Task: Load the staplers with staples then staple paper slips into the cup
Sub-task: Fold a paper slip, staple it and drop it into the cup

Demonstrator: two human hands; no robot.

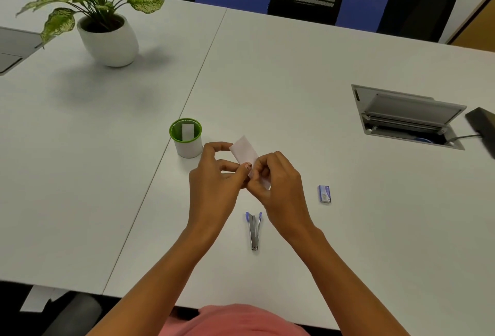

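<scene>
Head view: both hands meet just to the right of the cup (188,149), a little nearer the person than it, and share one pale paper slip (243,149) held above the white table (294,73). The left hand (214,177) has its thumb pressed on the slip's lower part and its curled forefinger at the slip's far left corner, so it pinches the paper. The right hand (277,184) has its fingers curled tight round the slip's near end; how much paper lies inside that grip is hidden. The slip's free end tilts up and back toward the cup without touching it. The cup is white with a green rim and stands upright, with another slip (187,132) standing inside it against the far wall. The stapler (254,231) lies on the table to the right of the cup and well nearer the person, below the hands, with its two blue-tipped ends spread apart and pointing toward the hands. A small blue staple box (324,194) lies flat farther right of the cup. A potted plant (107,30) stands beyond the cup to its left.
</scene>
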